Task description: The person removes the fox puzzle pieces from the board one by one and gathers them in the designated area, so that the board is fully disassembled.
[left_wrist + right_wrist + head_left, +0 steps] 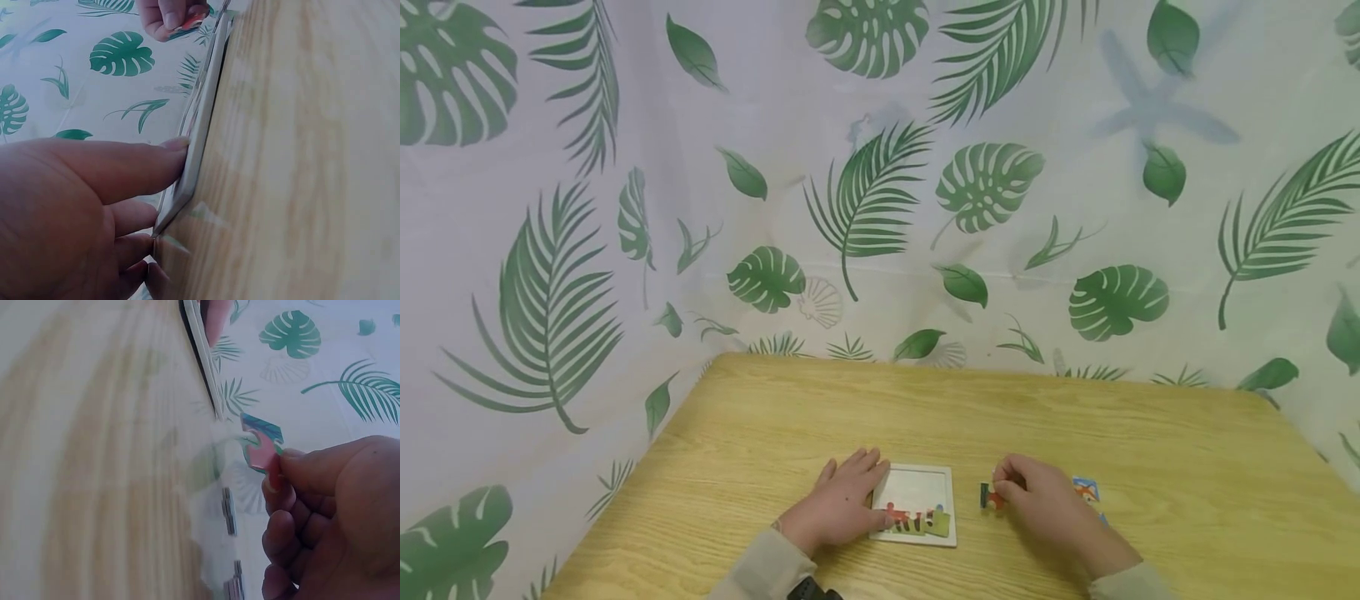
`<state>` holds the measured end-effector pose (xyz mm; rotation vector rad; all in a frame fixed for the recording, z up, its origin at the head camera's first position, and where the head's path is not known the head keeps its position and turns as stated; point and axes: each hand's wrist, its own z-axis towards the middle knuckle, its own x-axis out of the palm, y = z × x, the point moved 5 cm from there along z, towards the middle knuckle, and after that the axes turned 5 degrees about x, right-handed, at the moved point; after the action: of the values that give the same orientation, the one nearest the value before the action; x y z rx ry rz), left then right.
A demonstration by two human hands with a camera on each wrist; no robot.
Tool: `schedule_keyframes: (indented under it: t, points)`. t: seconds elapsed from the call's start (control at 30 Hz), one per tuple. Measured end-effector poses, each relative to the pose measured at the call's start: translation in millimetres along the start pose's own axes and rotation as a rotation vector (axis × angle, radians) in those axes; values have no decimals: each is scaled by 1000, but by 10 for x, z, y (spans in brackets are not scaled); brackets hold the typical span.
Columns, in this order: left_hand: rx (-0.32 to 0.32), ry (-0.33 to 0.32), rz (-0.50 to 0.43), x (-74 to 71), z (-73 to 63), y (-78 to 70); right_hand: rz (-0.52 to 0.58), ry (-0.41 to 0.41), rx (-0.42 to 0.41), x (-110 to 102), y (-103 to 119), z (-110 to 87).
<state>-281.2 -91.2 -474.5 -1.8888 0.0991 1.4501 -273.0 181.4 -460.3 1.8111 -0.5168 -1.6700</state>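
A white-framed puzzle board (953, 518) lies on the table, with several joined pieces (917, 522) in red, green and yellow along its near side. My left hand (846, 502) rests at the board's left edge, fingers extended and thumb (150, 165) pressing on the rim. To the right of the board, my right hand (1048, 507) pinches a jigsaw piece (264, 450) between thumb and forefinger. Red or pink with dark green and blue parts, the piece is held raised over the table in the right wrist view.
Loose puzzle pieces lie beyond my right hand: one blue and orange piece (1086, 489) and a blue one (1102, 518) mostly hidden by the hand. The wooden table (790, 400) meets a leaf-printed curtain (880, 325) at its back and left edges.
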Motion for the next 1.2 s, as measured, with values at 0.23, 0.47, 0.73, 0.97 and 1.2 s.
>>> schedule_keyframes:
  t: [0.23,0.47,0.73,0.97,1.2]
  points:
    - [0,3,-16,12,-1,-4,-14,30,8,-81,-121,-40]
    - [-4,13,-6,5,1,-4,-85,34,22,-61,-148,-24]
    - [-5,16,-9,17,11,1,-160,14,39,-37,-160,-14]
    - [-5,18,-2,16,10,4,-182,12,35,-20,-181,-5]
    - [-5,21,2,15,16,20,-191,-1,45,-15,-196,21]
